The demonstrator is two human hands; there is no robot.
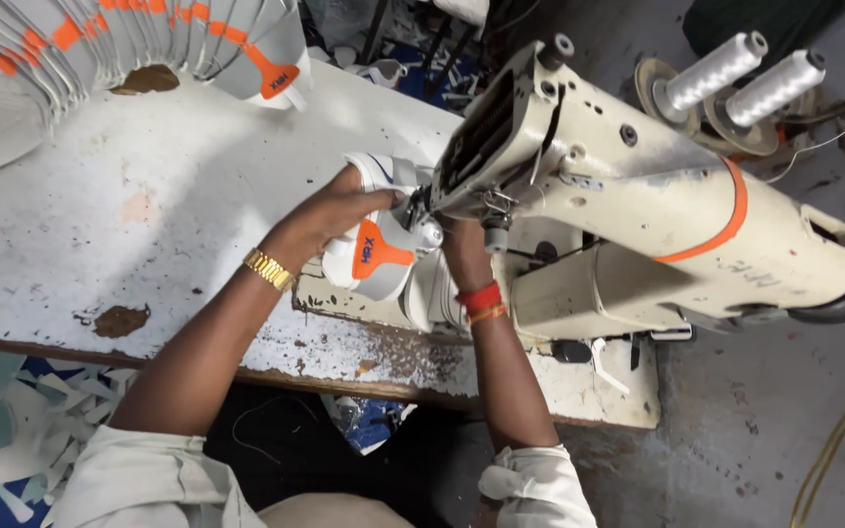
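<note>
The left hand [336, 213] is lying curled over a white and grey shoe upper [376, 256] with an orange tab, fingers pressing it down and gripping its top near the right end of the worn white table [149, 225]. The right hand [462, 249] is reaching in under the head of the cream sewing machine [638, 215]; its fingers are hidden behind the machine, so how far it is closing, and whether it is gripping the upper, cannot be told. The needle area is also hard to make out behind the machine head. A gold watch [269, 269] is sitting on the left wrist, red and orange bands [481, 301] on the right, both forearms stretching up from the table's near edge. At the far left corner, a fanned stack of matching pieces [100, 44] is running out of view. Two white thread cones [745, 73] are standing behind the machine, beyond the table's right end.
</note>
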